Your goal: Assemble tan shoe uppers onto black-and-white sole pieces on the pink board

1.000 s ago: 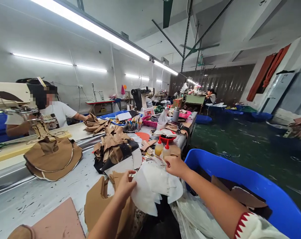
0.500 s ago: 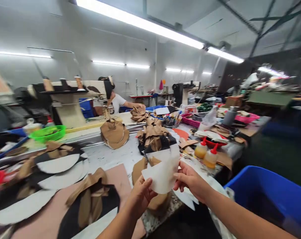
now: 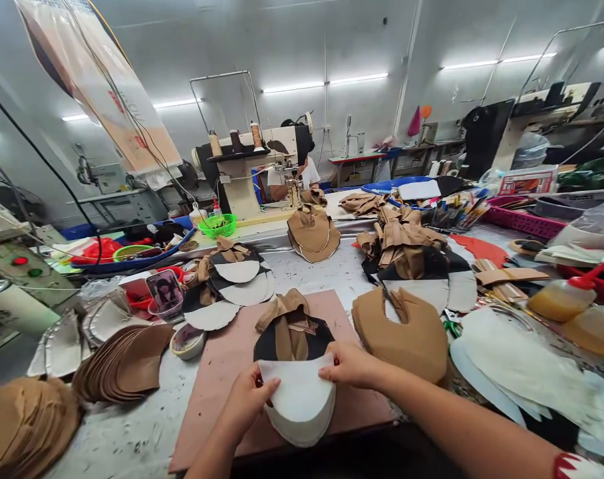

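Note:
A curved white sheet piece (image 3: 298, 392) is held at its upper corners, my left hand (image 3: 252, 396) pinching one side and my right hand (image 3: 349, 366) the other. It lies over the white toe end of a black-and-brown shoe upper (image 3: 295, 332), and a pale edge shows beneath it. The upper rests on a pinkish board (image 3: 217, 392). Right of the board sits a stack of brown U-shaped pieces (image 3: 406, 332). More white sheet pieces (image 3: 521, 352) are piled farther right.
Other uppers with white toes (image 3: 239, 289) lie at the back left, beside stacked brown pieces (image 3: 122, 362) and a tape roll (image 3: 188, 340). Glue bottles (image 3: 564, 296) stand at right. Behind are a sewing machine (image 3: 249, 166), a green basket (image 3: 217, 226) and a partly hidden person (image 3: 306, 174).
My view has swung left. Both hands have carried the white sheet piece from beside the board's right edge onto the toe of the upper, lying flatter now.

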A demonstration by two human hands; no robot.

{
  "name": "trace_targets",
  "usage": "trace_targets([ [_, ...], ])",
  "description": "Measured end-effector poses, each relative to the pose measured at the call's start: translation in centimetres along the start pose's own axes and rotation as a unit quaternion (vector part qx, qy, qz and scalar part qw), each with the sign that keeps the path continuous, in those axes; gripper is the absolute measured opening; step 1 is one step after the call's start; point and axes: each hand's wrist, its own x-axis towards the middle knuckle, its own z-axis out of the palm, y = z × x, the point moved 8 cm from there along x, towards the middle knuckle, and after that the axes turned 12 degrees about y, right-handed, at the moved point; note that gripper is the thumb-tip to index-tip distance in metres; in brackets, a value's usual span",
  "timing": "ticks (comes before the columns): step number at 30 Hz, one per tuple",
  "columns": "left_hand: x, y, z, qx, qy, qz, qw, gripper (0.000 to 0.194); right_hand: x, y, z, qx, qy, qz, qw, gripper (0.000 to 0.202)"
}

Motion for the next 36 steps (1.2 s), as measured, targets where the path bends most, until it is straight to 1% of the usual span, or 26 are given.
trace_targets([
  [2,0.0,-1.1,-0.3,0.033,-0.022,0.008,0.999,0.029,-0.2,0.4,0.9,-0.028,0.009,0.005,1.000,0.015],
  [4,0.0,-2.0,-0.4,0.064,-0.035,0.024,0.997,0.025,-0.3,1.0,1.3,-0.046,0.024,0.010,0.999,0.015],
  [7,-0.2,-2.8,-0.4,0.115,-0.041,0.050,0.991,0.017,-0.3,1.9,1.8,-0.044,0.016,0.022,0.999,0.016],
  [10,-0.4,-2.8,-0.2,0.164,-0.048,0.082,0.982,0.009,-0.2,2.2,2.3,-0.051,0.003,0.010,0.999,0.018],
  [12,-0.5,-2.6,-0.1,0.198,-0.048,0.099,0.974,0.006,-0.1,2.0,2.5,-0.075,0.010,-0.005,0.997,0.021],
  [15,-0.9,-2.6,-0.2,0.251,-0.034,0.112,0.961,0.007,-0.2,1.7,2.6,-0.130,0.015,-0.012,0.991,0.020],
  [17,-1.3,-2.7,-0.4,0.293,-0.008,0.137,0.946,0.015,-0.5,1.3,2.6,-0.184,0.009,-0.012,0.983,0.018],
  [18,-1.7,-2.5,-0.6,0.322,0.017,0.173,0.931,0.021,-0.7,1.1,2.4,-0.215,0.017,-0.015,0.976,0.019],
  [19,-2.1,-2.1,-0.7,0.354,0.047,0.227,0.906,0.029,-0.9,0.7,2.0,-0.246,0.039,-0.017,0.968,0.021],
  [20,-2.8,-1.6,-0.5,0.385,0.072,0.293,0.872,0.035,-1.2,0.3,1.6,-0.270,0.071,-0.024,0.960,0.024],
  [21,-3.6,-1.3,-0.1,0.411,0.084,0.363,0.832,0.040,-1.5,-0.3,1.3,-0.284,0.107,-0.043,0.952,0.028],
  [22,-4.3,-1.3,0.6,0.428,0.079,0.425,0.794,0.045,-1.9,-1.1,1.4,-0.287,0.135,-0.077,0.945,0.031],
  [23,-4.9,-1.7,1.3,0.436,0.057,0.469,0.766,0.048,-2.4,-1.9,1.9,-0.279,0.144,-0.123,0.941,0.035],
  [24,-5.3,-2.2,1.9,0.438,0.029,0.498,0.748,0.051,-3.0,-2.5,3.0,-0.263,0.130,-0.172,0.940,0.041],
  [25,-5.5,-2.7,2.3,0.436,0.004,0.513,0.739,0.054,-3.6,-3.0,4.3,-0.243,0.101,-0.217,0.940,0.046],
  [26,-5.5,-3.2,2.5,0.430,-0.017,0.519,0.739,0.056,-4.1,-3.3,5.6,-0.221,0.065,-0.250,0.940,0.051],
  [27,-5.4,-3.5,2.5,0.423,-0.030,0.517,0.744,0.058,-4.4,-3.3,6.8,-0.203,0.034,-0.263,0.943,0.055],
  [29,-5.2,-3.9,2.2,0.407,-0.047,0.507,0.758,0.064,-4.6,-3.0,8.1,-0.174,-0.002,-0.252,0.952,0.061],
  [31,-5.2,-3.8,2.0,0.402,-0.057,0.502,0.764,0.066,-4.3,-2.7,8.4,-0.146,-0.024,-0.231,0.961,0.062],
  [32,-5.2,-3.6,1.9,0.402,-0.059,0.503,0.763,0.065,-4.1,-2.5,8.2,-0.124,-0.039,-0.222,0.966,0.062],
  [33,-5.2,-3.3,1.9,0.402,-0.057,0.505,0.761,0.063,-3.8,-2.3,7.6,-0.095,-0.042,-0.212,0.972,0.061],
  [34,-5.2,-2.9,1.8,0.403,-0.052,0.506,0.761,0.059,-3.4,-1.9,6.3,-0.062,-0.027,-0.199,0.978,0.059],
  [35,-5.0,-2.4,1.8,0.404,-0.044,0.504,0.762,0.055,-2.9,-1.4,4.5,-0.032,0.011,-0.181,0.983,0.055],
  [36,-4.8,-2.0,1.7,0.406,-0.031,0.497,0.766,0.050,-2.5,-0.5,2.1,-0.014,0.067,-0.159,0.985,0.049],
])
